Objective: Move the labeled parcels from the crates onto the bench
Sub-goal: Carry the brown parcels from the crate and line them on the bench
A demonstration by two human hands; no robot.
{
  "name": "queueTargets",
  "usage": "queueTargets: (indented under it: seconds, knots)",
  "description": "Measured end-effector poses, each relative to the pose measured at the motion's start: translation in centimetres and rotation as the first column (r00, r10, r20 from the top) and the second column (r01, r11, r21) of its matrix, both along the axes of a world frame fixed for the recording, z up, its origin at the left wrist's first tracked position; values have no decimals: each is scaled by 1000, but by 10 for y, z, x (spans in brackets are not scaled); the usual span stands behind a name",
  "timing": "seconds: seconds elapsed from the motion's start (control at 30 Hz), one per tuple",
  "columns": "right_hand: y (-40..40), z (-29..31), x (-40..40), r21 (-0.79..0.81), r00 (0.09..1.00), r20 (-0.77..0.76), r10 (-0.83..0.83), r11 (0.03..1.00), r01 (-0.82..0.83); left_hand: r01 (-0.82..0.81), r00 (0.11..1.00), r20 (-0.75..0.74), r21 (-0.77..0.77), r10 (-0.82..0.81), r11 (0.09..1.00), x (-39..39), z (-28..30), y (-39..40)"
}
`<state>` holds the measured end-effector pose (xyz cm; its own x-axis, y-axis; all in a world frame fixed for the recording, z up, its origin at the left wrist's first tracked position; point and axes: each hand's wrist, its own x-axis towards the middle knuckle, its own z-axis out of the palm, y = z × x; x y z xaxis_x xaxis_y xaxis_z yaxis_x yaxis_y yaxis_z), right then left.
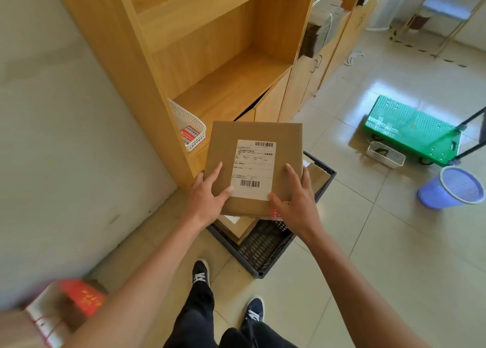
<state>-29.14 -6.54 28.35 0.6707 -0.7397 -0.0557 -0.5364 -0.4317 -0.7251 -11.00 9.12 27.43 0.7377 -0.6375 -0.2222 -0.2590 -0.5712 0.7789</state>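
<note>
Both hands hold one brown cardboard parcel (253, 163), flat, label side up, above the dark mesh crate (265, 245) on the floor. Left hand (206, 196) grips the near-left edge: thumb lies on top w/ its tip touching the white shipping label (253, 169), index finger straight along the left edge, other fingers hidden under the box. Right hand (295, 197) grips the near-right corner: thumb on top, tip at the label's bottom-right corner, index finger stretched up the top face just right of the label, remaining fingers wrapped round the right edge. So both hands are closed on the parcel, not spread wide.

Label sits between the two thumbs, barcodes at its top & bottom. Below the fingers, inside the crate, more cardboard boxes (238, 229) show, one w/ a red sticker peeking out under the right thumb.

Beyond the fingertips: a wooden shelf unit (210, 66) against the wall, w/ a white plastic basket (188, 122) on its lower shelf, up-left of the left index finger. Well to the right of the right hand: green platform trolley (413, 129), a small white basket (385, 154) beside it, purple bin (452, 187) lying tilted on the tiled floor. Near the left forearm, bottom-left, a blurred red & white bundle (65, 308). Person's dark shoes (201, 272) stand under the arms, beside the crate's near corner.
</note>
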Motion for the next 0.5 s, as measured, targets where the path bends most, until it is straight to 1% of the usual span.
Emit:
queueTargets:
  seconds: [0.13, 0.27, 0.5]
  knots:
    - [15, 2, 8, 33, 993, 53, 106, 994, -108, -107, 993, 60, 20, 105, 994, -10, 7, 33]
    - [42, 1, 29, 80, 967, 103, 233, 967, -242, -221, 968, 126, 31, 216, 975, -10, 16, 79]
    - [124, 5, 75, 52, 896, 109, 430, 898, -437, -442, 888, 160, 37, 432, 896, -14, 25, 188]
